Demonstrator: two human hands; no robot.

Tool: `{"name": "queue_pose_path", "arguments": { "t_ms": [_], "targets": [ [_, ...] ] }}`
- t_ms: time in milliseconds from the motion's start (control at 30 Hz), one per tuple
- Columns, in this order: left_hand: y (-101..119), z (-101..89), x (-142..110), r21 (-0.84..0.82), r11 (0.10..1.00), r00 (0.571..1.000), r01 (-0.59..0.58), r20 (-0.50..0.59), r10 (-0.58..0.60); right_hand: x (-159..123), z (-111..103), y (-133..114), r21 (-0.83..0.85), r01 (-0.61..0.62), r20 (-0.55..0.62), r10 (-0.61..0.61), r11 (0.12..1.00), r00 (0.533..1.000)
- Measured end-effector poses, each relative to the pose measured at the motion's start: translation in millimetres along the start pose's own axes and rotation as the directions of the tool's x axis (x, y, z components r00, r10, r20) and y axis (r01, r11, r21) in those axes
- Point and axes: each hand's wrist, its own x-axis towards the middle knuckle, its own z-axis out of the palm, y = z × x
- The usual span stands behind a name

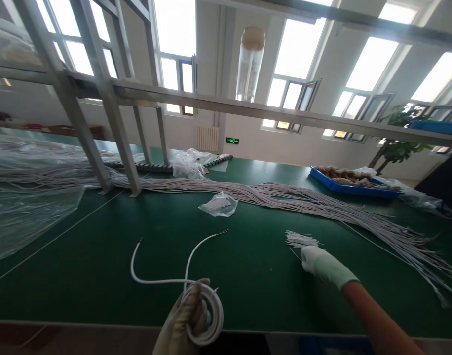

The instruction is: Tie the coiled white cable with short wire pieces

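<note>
Left hand (187, 315), lower centre, grips a mostly wound white cable coil (207, 315); two tails remain loose. Right hand (322, 265), lower right, reaches the small tie bundle (301, 239), apparently closing on it; coil unbound.

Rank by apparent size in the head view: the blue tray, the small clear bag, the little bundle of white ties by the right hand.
1. Blue tray, though it lies farthest away.
2. Small clear bag.
3. Bundle of white ties, close to the bag in size; right hand touches it.
</note>
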Motion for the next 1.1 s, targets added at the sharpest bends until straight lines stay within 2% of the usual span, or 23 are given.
{"name": "queue_pose_path", "arguments": {
  "t_ms": [100,233,400,600,667,733,833,933,1000,1100],
  "targets": [
    [2.1,7.5,-6.4,-0.039,0.999,0.999,0.033,-0.015,-0.034,-3.0,7.5,6.1,-0.049,0.038,0.014,-0.038,0.998,0.999],
    [9.1,23.7,-12.1,-0.132,0.986,0.993,0.101,0.077,-0.092,-9.2,12.7,8.7,-0.062,0.089,-0.045,-0.092,0.994,0.995],
    [10.9,32.2,-11.0,-0.197,0.972,0.989,0.125,0.099,-0.107,-17.7,18.4,13.8,0.048,0.189,-0.158,-0.179,0.981,0.971],
    [3.2,28.2,-8.7,-0.235,0.956,0.981,0.176,0.12,-0.152,-32.5,39.8,8.5,0.233,0.302,-0.267,-0.238,0.924,0.934],
    [1.7,25.2,-9.4,-0.223,0.953,0.977,0.203,0.117,-0.18,-40.5,51.9,-4.2,0.32,0.336,-0.3,-0.241,0.886,0.923],
    [1.3,22.6,-10.6,-0.203,0.955,0.976,0.215,0.089,-0.2,-52.9,64.2,-23.9,0.451,0.402,-0.37,-0.243,0.797,0.897],
    [3.0,20.9,-12.7,-0.167,0.965,0.979,0.203,0.067,-0.194,-82.1,79.4,-64.0,0.627,0.552,-0.508,-0.249,0.55,0.825],
    [4.6,22.2,-13.8,-0.093,0.982,0.983,0.167,0.087,-0.159,-118.2,87.6,-108.4,0.65,0.667,-0.603,-0.286,0.364,0.744],
    [3.8,23.4,-12.8,-0.053,0.987,0.984,0.153,0.102,-0.147,-138.6,89.3,-134.3,0.631,0.705,-0.643,-0.291,0.323,0.708],
    [0.1,23.1,-9.8,-0.031,0.989,0.985,0.143,0.103,-0.139,-155.2,90.1,-160.4,0.668,0.677,-0.607,-0.3,0.31,0.736]
  ]
}}
